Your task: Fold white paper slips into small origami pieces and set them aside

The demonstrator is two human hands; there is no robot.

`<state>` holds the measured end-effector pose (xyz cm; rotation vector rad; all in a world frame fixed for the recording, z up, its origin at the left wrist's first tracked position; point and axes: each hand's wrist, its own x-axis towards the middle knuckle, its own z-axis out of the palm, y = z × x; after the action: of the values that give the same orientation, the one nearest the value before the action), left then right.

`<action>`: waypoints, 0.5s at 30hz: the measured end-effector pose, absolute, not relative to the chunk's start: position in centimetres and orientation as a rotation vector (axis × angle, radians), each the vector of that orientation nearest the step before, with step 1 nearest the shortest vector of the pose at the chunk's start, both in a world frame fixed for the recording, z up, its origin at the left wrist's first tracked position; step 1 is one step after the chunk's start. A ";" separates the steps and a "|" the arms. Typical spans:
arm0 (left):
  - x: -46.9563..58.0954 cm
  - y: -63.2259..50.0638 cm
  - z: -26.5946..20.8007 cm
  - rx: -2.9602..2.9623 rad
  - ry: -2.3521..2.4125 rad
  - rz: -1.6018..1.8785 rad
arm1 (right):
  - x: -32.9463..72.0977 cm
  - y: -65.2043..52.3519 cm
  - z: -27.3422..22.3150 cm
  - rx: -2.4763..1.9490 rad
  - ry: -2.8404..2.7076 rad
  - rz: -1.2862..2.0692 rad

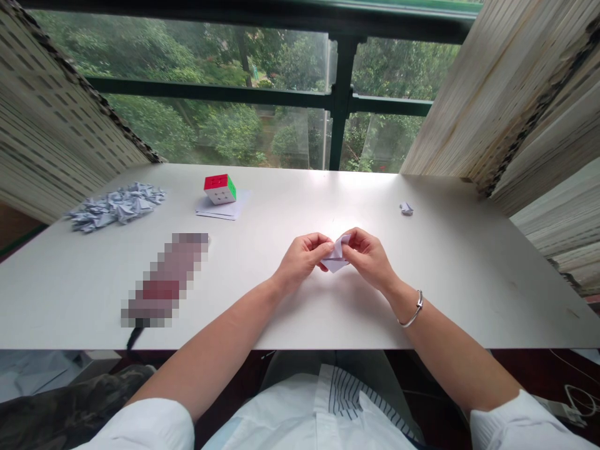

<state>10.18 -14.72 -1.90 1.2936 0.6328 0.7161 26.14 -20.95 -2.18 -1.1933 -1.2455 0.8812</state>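
Observation:
Between my two hands, just above the white table, is a small piece of folded white paper (334, 264). My left hand (307, 255) pinches its left side between thumb and fingers. On the other side, my right hand (368, 253) grips the upper right part, where a flap stands up. The lower edge of the paper comes to a point facing me. My fingers cover parts of the folds. A silver bracelet (412, 309) circles my right wrist.
A heap of folded papers (117, 206) lies at the far left. A puzzle cube (220, 189) rests on some white paper sheets (215, 214). A blurred-out long object (164, 281) lies left of my arm. One small folded paper (406, 209) sits at the right, before the window.

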 end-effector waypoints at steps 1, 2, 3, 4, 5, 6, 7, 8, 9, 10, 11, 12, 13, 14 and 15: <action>10.2 -14.7 -1.9 1.287 0.634 0.724 | 26.1 -21.0 -2.2 -1.192 -1.245 0.877; 10.2 -14.8 -1.9 1.277 0.636 0.738 | 26.0 -21.0 -2.1 -1.191 -1.243 0.872; 10.2 -14.8 -2.0 1.265 0.639 0.757 | 26.0 -21.0 -2.1 -1.195 -1.242 0.866; 10.3 -14.8 -2.0 1.252 0.643 0.781 | 25.9 -21.1 -2.1 -1.207 -1.239 0.857; 10.3 -14.8 -2.0 1.240 0.647 0.808 | 25.9 -21.1 -2.1 -1.224 -1.234 0.842; 10.3 -14.8 -2.0 1.230 0.649 0.832 | 25.8 -21.1 -2.1 -1.243 -1.227 0.823; 10.3 -14.8 -2.0 1.221 0.648 0.849 | 25.8 -21.2 -2.2 -1.262 -1.218 0.801; 10.3 -14.9 -2.0 1.215 0.644 0.859 | 25.8 -21.2 -2.2 -1.276 -1.208 0.780; 10.4 -14.9 -1.9 1.210 0.636 0.865 | 25.8 -21.2 -2.2 -1.281 -1.197 0.761; 10.4 -15.0 -1.9 1.207 0.625 0.866 | 25.8 -21.2 -2.3 -1.279 -1.185 0.744; 10.4 -15.1 -1.8 1.207 0.612 0.865 | 25.8 -21.2 -2.3 -1.272 -1.174 0.728; 10.4 -15.2 -1.8 1.210 0.598 0.864 | 25.8 -21.2 -2.2 -1.262 -1.164 0.714; 10.4 -15.2 -1.8 1.216 0.583 0.867 | 25.9 -21.2 -2.2 -1.253 -1.157 0.699; 10.4 -15.3 -1.8 1.224 0.570 0.869 | 25.9 -21.3 -2.1 -1.246 -1.156 0.686; 10.5 -15.4 -1.8 1.230 0.559 0.873 | 25.9 -21.3 -2.1 -1.241 -1.161 0.679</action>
<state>10.46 -15.38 -1.76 1.2299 0.5595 0.8725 25.88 -21.30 -2.06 -1.2408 -1.1610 0.6792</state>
